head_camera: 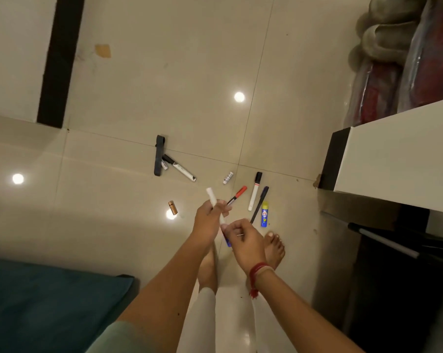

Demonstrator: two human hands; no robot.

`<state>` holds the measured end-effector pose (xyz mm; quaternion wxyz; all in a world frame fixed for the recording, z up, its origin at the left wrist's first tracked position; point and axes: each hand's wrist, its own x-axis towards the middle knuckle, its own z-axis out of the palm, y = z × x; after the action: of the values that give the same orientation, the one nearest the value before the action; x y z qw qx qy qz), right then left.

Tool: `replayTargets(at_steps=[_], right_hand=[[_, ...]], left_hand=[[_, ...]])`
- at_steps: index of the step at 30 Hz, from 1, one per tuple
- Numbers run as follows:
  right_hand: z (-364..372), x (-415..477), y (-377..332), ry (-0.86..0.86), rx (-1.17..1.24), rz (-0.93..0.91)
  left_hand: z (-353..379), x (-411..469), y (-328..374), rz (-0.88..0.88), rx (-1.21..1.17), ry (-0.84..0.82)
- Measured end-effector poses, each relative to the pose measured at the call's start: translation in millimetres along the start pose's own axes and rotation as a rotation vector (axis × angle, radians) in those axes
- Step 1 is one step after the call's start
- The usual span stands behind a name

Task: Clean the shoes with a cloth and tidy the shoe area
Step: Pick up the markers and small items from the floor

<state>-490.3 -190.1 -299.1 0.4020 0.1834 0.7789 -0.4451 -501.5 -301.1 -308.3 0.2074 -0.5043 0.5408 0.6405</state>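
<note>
1. Hands come nearest: the left hand (209,220) is curled round the middle of a white marker (212,197), and the right hand (246,243) pinches its lower blue end (227,241) between thumb and fingertips.
2. That marker looks light, stiff and smooth (a judgement only), so a grip round the barrel should hold better than one at the narrow tip.
3. Just beyond, on the glossy floor (139,98), a glue stick (264,214), a dark pen (260,203), a black-capped marker (254,191) and a red-capped marker (237,196) lie close together. A copper battery (173,207) sits off to the left.
4. Farther out lie a white battery (228,178), a second marker (179,168) and a black strap (159,159) beside it.
5. No shoes or cloth are in view. The round pieces will probably roll on tile, so each wants pinching from above at mid-length.
</note>
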Motion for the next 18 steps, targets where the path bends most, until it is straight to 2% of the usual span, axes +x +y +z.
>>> replayTargets(at_steps=[3,7,14,18], right_hand=[[-0.1,36.9,19.3,0.15,0.022,0.033],[-13.3,113.0,50.1,0.283,-0.213,0.134],[3.5,197.6,92.8,0.211,-0.597,0.216],[11.9,199.8,90.7,0.262,-0.569,0.199]], left_hand=[[-15.4,14.0,-10.7,-0.029,-0.104,0.111],[-39.7,50.3,-35.0,-0.032,-0.007,0.177],[-60.5,89.2,-66.6,-0.115,-0.065,0.115],[-58.7,86.2,-71.6,-0.14,-0.08,0.075]])
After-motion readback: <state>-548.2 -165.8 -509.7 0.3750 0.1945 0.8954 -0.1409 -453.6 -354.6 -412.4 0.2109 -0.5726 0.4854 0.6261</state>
